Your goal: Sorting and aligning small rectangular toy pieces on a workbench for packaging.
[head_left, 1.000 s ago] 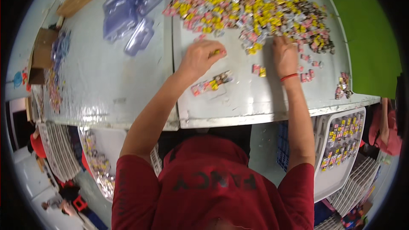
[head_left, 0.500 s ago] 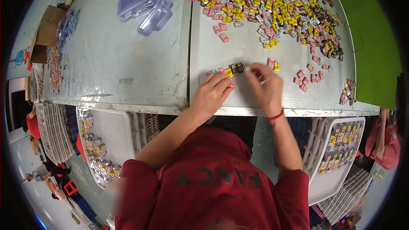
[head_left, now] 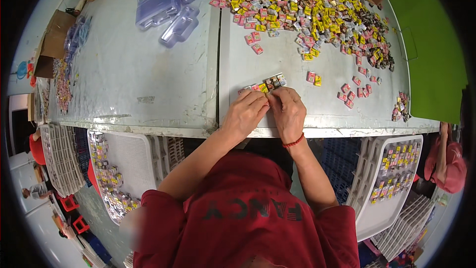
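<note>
My left hand rests near the table's front edge, its fingers closed on a small pink box that shows only in part between them. Right beside it, my right hand has its fingertips pinched together close to that box; whatever lies in this pinch is hidden. Just beyond the fingertips stands a short row of small boxes: pink ones by my left hand, a yellow box and dark brown boxes at its right end. A loose pink box and a yellow box lie to the right.
A large heap of small boxes covers the table's far right. Clear plastic trays lie at the far left. Loose pink boxes are scattered rightward. White crates stand below the table edge, and a person is at the right.
My right hand has moved left and nearer, from the right of the brown boxes to beside my left hand. My left hand stays in about the same place.
</note>
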`<action>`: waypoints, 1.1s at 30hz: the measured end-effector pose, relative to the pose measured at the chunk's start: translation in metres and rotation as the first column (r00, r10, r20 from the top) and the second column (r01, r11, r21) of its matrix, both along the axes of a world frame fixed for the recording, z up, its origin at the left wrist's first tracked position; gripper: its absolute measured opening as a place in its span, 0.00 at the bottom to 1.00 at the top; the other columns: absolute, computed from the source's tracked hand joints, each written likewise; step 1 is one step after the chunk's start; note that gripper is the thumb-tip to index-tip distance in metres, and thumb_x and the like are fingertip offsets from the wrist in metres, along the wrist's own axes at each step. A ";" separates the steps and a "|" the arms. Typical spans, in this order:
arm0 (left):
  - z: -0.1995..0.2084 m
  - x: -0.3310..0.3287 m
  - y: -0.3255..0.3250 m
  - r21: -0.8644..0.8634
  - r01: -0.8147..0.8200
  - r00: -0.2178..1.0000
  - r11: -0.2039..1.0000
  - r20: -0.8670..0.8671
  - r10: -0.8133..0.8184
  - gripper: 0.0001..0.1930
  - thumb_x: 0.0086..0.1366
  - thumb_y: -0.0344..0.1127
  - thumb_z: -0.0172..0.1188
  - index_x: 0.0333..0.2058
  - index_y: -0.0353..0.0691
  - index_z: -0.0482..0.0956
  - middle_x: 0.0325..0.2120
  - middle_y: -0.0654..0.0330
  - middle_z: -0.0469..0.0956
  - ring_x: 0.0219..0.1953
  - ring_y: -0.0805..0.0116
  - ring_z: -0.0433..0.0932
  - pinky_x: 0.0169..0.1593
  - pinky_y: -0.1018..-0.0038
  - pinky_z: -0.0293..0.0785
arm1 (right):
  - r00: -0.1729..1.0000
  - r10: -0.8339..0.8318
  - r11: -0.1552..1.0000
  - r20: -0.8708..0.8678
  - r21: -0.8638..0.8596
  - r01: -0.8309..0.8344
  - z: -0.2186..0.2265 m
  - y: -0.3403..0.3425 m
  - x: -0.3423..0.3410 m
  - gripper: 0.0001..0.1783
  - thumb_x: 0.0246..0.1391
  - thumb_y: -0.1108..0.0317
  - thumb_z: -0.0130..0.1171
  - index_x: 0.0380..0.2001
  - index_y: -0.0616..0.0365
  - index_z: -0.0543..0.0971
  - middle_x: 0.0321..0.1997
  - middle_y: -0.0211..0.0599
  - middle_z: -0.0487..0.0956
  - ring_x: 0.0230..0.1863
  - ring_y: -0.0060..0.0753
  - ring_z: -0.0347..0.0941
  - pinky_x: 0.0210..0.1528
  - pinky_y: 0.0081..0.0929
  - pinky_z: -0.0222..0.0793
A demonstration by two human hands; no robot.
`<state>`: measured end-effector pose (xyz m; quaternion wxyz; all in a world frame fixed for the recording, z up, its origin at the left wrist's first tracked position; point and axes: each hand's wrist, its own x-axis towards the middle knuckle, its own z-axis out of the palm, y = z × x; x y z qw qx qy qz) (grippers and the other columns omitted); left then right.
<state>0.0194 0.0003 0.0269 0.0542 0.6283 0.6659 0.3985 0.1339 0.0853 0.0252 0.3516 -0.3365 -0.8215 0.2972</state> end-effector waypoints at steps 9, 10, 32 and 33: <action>-0.015 0.008 0.003 0.102 -0.139 0.990 0.985 0.020 0.138 0.09 0.49 0.22 0.65 0.32 0.32 0.79 0.35 0.56 0.76 0.36 0.56 0.75 0.38 0.67 0.73 | 0.998 0.034 0.998 0.057 0.046 -0.037 -0.004 -0.005 0.010 0.08 0.49 0.77 0.59 0.35 0.65 0.79 0.35 0.46 0.76 0.34 0.47 0.75 0.33 0.34 0.72; -0.017 0.007 0.003 0.107 -0.138 0.990 0.985 0.021 0.137 0.09 0.49 0.23 0.65 0.32 0.32 0.79 0.36 0.56 0.76 0.39 0.57 0.75 0.42 0.67 0.72 | 0.998 0.043 0.998 0.043 0.053 -0.045 -0.004 -0.006 0.010 0.09 0.48 0.77 0.59 0.35 0.65 0.79 0.36 0.46 0.76 0.34 0.46 0.75 0.33 0.33 0.72; 0.004 -0.009 0.010 -0.184 -0.006 0.979 0.983 -0.202 -0.032 0.35 0.54 0.43 0.65 0.56 0.31 0.64 0.61 0.47 0.59 0.64 0.43 0.52 0.63 0.51 0.51 | 0.982 0.054 0.962 0.181 0.254 -0.100 0.016 0.033 0.029 0.14 0.45 0.74 0.64 0.38 0.57 0.79 0.40 0.40 0.77 0.40 0.43 0.75 0.42 0.33 0.71; 0.003 -0.010 0.019 -0.149 0.021 0.982 0.989 -0.181 -0.048 0.36 0.54 0.46 0.65 0.56 0.29 0.64 0.59 0.47 0.62 0.63 0.44 0.55 0.63 0.53 0.52 | 0.983 0.055 0.961 0.178 0.256 -0.100 0.018 0.045 0.027 0.14 0.45 0.74 0.64 0.38 0.57 0.79 0.40 0.40 0.77 0.40 0.43 0.75 0.42 0.33 0.71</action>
